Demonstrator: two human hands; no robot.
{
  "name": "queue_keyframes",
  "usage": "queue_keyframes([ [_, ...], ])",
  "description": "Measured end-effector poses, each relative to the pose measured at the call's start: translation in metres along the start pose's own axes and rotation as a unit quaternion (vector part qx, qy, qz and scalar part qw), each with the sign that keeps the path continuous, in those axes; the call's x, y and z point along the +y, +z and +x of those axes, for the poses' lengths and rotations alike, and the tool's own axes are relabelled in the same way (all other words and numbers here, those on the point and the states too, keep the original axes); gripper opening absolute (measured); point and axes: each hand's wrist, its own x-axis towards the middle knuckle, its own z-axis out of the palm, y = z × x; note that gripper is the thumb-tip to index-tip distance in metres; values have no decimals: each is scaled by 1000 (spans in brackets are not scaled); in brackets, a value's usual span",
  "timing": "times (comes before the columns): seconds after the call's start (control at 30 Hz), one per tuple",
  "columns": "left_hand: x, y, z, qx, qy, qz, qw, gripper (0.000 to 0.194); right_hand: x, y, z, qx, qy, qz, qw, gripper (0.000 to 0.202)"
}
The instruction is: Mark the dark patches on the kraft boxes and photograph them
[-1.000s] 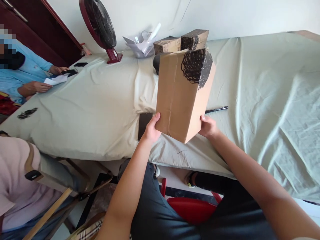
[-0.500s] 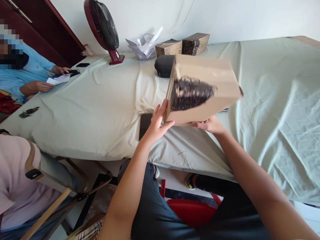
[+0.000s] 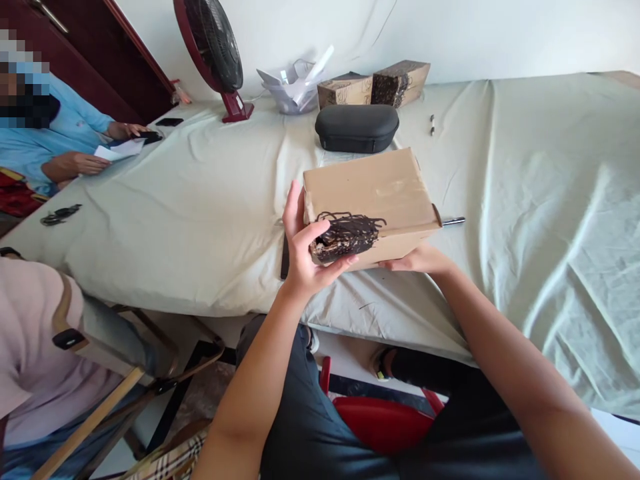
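Observation:
A brown cardboard box (image 3: 370, 190) is between my two hands over the cloth-covered table (image 3: 200, 220). Dark brown strands or scribble-like marks (image 3: 347, 237) cover its lower left corner. My left hand (image 3: 306, 250) grips that corner, with fingers spread over the left end and thumb along the front. My right hand (image 3: 417, 260) holds the box from beneath at the lower right, its fingertips partly hidden. Under the box's left side, a dark flat object (image 3: 285, 259) peeks out. A pen (image 3: 454, 221) lies just right of the box.
Behind the box lie a black case (image 3: 357, 128), two patterned boxes (image 3: 400, 83), a plastic basket (image 3: 293, 97) and a small marker (image 3: 433, 125). A fan (image 3: 220, 60) stands back left. One person (image 3: 65, 133) holds papers at left; another (image 3: 40, 347) sits nearer.
The box has come down and nearer to me, tilting so its top shows more. The black case is now fully visible. My left fingers have moved onto the marked corner.

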Motion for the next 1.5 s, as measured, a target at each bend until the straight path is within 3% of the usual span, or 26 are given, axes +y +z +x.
queue_keyframes([
  [0.17, 8, 0, 2, 23, -21, -21, 999, 76, -1, 5, -2, 19, -4, 2, 1000, 82],
  [0.3, 10, -1, 2, 54, -63, 3, 997, 62, -5, 8, -3, 27, -9, 6, 1000, 90],
  [0.43, 9, 1, 0, 41, -110, 44, 992, 65, -8, 10, -3, 30, 7, 15, 999, 93],
  [0.73, 8, 2, 3, 48, -110, 41, 992, 53, 0, 14, 0, 25, 54, 58, 997, 96],
  [0.8, 2, 1, 1, 51, -118, 23, 991, 62, 1, 13, 0, 32, 61, 65, 996, 100],
  [0.87, -6, 4, -2, 59, -130, -20, 990, 85, 4, 12, -1, 54, 75, 87, 992, 100],
  [0.93, -15, 10, -6, 48, -161, -78, 983, 109, 10, 9, -3, 73, 93, 121, 986, 98],
  [1.0, -23, 17, -11, 25, -202, -130, 970, 118, 15, 3, -4, 68, 105, 140, 982, 93],
  [1.07, -29, 22, -14, 15, -232, -158, 960, 115, 16, -9, -4, 65, 96, 98, 988, 83],
  [1.13, -33, 24, -15, 17, -258, -169, 951, 113, 16, -24, -3, 110, 86, -37, 990, 68],
  [1.2, -35, 24, -15, 19, -289, -184, 939, 109, 17, -40, -4, 179, 128, -236, 947, 55],
  [1.3, -36, 23, -12, 32, -319, -232, 918, 100, 23, -57, -9, 170, 254, -428, 851, 47],
  [1.4, -33, 23, -8, 42, -335, -271, 902, 91, 33, -63, -14, 132, 274, -482, 822, 31],
  [1.5, -30, 24, -5, 44, -355, -290, 888, 86, 38, -61, -12, 134, 223, -482, 837, 30],
])
